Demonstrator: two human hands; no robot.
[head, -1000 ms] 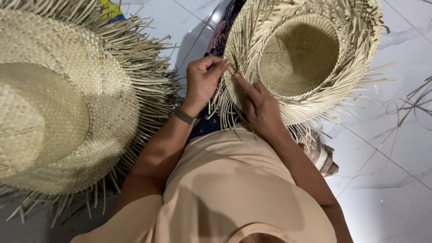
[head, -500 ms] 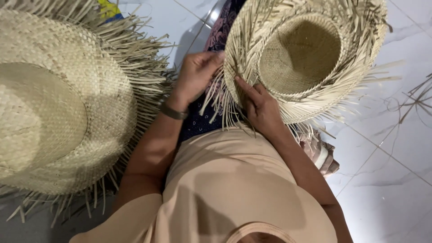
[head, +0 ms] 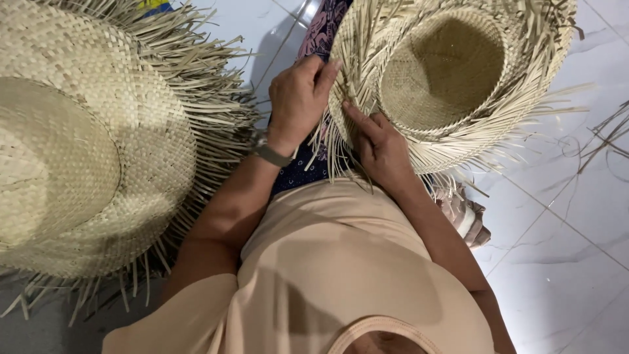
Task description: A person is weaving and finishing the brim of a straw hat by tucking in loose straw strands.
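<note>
Overhead, a seated person works the ragged edge of an unfinished straw hat (head: 452, 78) held upturned over the lap, crown hollow facing the camera. The left hand (head: 298, 98), a watch (head: 270, 154) on its wrist, closes its grip on the brim's near-left edge, fingers (head: 324, 72) curled over the woven rim. That hand has climbed in the last second: it sat lower and more to the left on the brim before, and now its fingertips reach further up the edge. The right hand (head: 380, 147), just below and to the right of the left grip, has kept its place under the brim, its fingers (head: 357, 118) pressed together on loose straw strands (head: 341, 147) that hang from the weave. The hat itself has turned only slightly. Judging by that shift, the left grip has moved on to a fresh stretch of rim while the right pins the strands, so the edge work appears to be advancing around the brim, with much fringe not yet tucked.

Left of both hands, well apart, a larger woven hat (head: 85, 144) lies crown-up on the tiled floor (head: 563, 249), its own fringe spread out. Stray strands (head: 606, 134) lie on the tiles to the far right.
</note>
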